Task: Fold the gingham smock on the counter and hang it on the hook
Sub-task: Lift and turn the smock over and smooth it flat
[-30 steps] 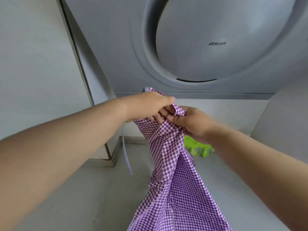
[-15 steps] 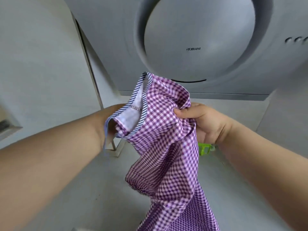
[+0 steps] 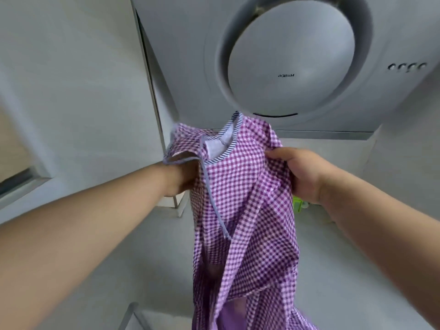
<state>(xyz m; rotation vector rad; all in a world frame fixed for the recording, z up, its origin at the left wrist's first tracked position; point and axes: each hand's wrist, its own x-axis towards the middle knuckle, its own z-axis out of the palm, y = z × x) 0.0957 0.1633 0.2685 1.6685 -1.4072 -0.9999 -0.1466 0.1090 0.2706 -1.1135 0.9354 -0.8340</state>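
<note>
The purple gingham smock (image 3: 247, 210) hangs in the air in front of me, its striped neck trim and white inner lining at the top. A thin pale tie string dangles down its front. My right hand (image 3: 302, 177) grips the smock's right upper edge, thumb on the front. My left hand (image 3: 181, 179) holds the left upper part and is mostly hidden behind the cloth. The smock's lower part falls out of view at the bottom. No hook is in view.
A grey range hood (image 3: 290, 60) with a round panel fills the top. White wall cabinets (image 3: 71, 86) stand at the left. The pale counter (image 3: 147, 253) lies below. A green object (image 3: 297, 206) peeks out behind my right hand.
My hands have moved apart and spread the top of the smock, which was bunched between them a second ago. The neck opening now faces me and the view has tilted upward.
</note>
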